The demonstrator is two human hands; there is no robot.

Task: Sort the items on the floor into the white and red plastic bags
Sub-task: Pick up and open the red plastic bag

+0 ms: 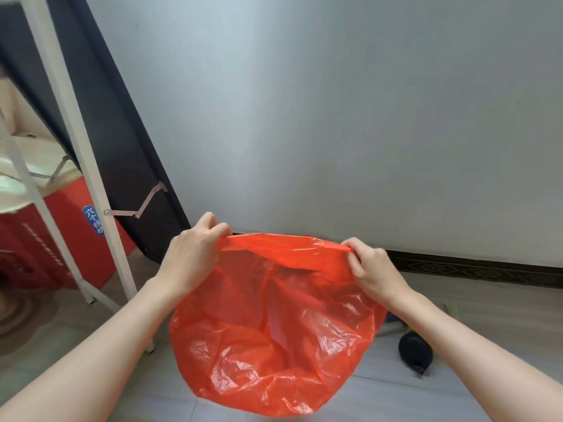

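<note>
Both forearms reach in from the bottom, and between them hangs the red bag, puffed out over the floor. Left hand and right hand each have a closed grip pinching its top rim, stretched taut. Right of the right grip sits a small dark round thing; wall close behind.

Grey floor: black round object, white rack legs.
</note>
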